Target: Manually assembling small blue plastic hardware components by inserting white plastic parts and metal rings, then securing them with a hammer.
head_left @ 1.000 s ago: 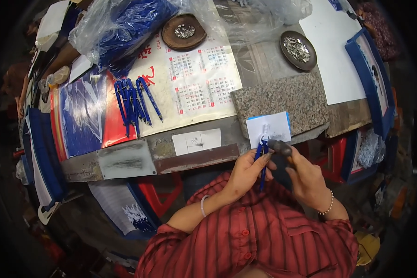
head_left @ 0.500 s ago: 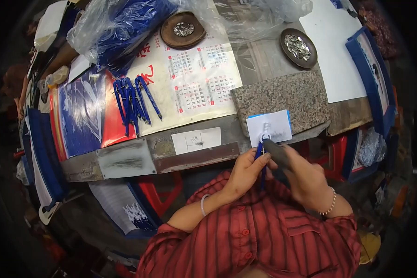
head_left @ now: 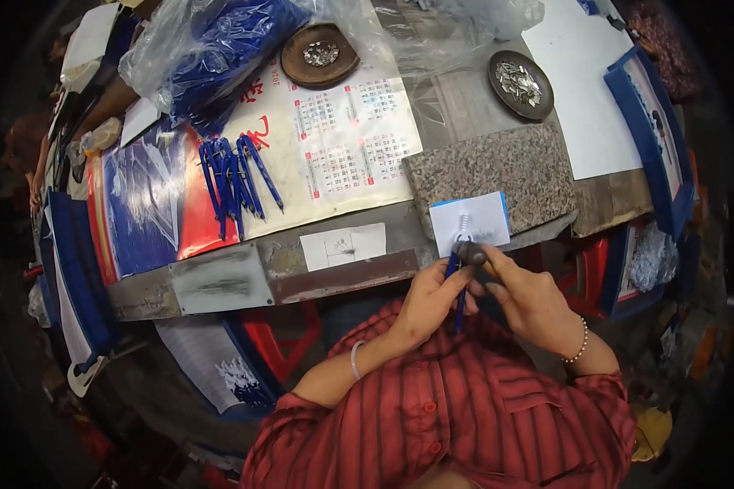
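Observation:
My left hand [head_left: 432, 303] is closed, its thumb and fingers pinching a blue cord [head_left: 460, 310] at the table's front edge. The cord's upper end meets a white coiled piece [head_left: 465, 223] lying on a small white pad [head_left: 488, 220] with a blue edge. In my closed right hand [head_left: 538, 306] is a dark, blunt-headed hammer [head_left: 471, 254]. Its head is down over the top of the cord, close to my left fingertips, and hides the join there. The pad lies on a speckled stone slab [head_left: 497, 171].
Folded blue cords [head_left: 235, 183] lie on the calendar sheet [head_left: 355, 163] at left. Two brown dishes, one at the back [head_left: 320, 77] and one at right [head_left: 538, 73], hold small metal pieces. Blue-edged trays [head_left: 652, 138] flank the table. Clear plastic bags [head_left: 212, 57] sit behind.
The hammer has swung down and left, from a blurred, raised position, onto the top of the cord. My left hand keeps its pinch in nearly the same place.

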### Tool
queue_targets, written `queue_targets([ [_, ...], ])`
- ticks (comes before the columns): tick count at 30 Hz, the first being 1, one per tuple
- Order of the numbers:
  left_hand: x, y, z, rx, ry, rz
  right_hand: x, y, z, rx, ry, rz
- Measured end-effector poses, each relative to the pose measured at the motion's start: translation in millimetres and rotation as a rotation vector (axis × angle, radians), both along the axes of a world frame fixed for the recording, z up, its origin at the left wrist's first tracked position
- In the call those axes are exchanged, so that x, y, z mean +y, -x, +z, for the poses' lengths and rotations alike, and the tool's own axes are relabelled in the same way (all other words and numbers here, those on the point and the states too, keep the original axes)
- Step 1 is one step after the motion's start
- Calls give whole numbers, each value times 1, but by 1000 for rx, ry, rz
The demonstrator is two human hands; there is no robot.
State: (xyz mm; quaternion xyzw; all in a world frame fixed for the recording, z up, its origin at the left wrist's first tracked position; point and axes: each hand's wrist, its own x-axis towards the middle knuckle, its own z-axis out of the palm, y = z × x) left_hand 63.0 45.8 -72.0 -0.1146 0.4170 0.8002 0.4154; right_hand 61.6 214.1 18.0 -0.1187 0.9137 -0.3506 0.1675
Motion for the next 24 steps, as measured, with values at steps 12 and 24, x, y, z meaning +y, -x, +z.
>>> queue_targets([
  [12,-8,9,6,-70,-79,-97,41,14,-30,420,-465,-341],
  [24,-41,17,58,262,-20,42,-46,-14,-20,-599,824,-216],
])
